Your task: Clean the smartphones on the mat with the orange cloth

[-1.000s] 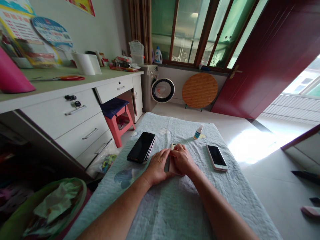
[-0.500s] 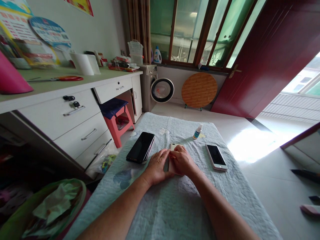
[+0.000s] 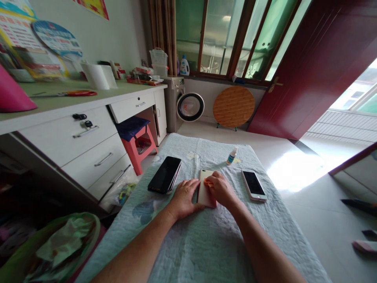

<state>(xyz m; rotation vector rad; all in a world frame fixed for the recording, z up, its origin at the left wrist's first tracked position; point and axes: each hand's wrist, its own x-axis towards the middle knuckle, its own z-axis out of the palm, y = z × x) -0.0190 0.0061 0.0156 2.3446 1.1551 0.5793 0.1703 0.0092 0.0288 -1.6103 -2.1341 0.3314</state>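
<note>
A pale gold phone (image 3: 204,188) lies back-up on the light green cloth (image 3: 206,243) covering the table. My left hand (image 3: 184,196) rests against its left edge, fingers curled along the side. My right hand (image 3: 219,189) lies on its right side, fingers pinched on a small orange thing (image 3: 207,182) pressed to the phone's back. A black phone (image 3: 165,179) lies to the left, and a white phone (image 3: 253,184) with a dark screen lies to the right. A small spray bottle (image 3: 231,156) stands beyond them.
A white desk with drawers (image 3: 88,129) runs along the left, with a red stool (image 3: 138,145) beside it. A green bin with crumpled bags (image 3: 59,243) sits at the lower left. A washing machine (image 3: 185,104), a round wooden board (image 3: 234,106) and a dark red door (image 3: 318,67) stand at the back.
My hands have parted slightly, so more of the gold phone's back shows. My right hand has shifted toward the phone's right side with the orange thing.
</note>
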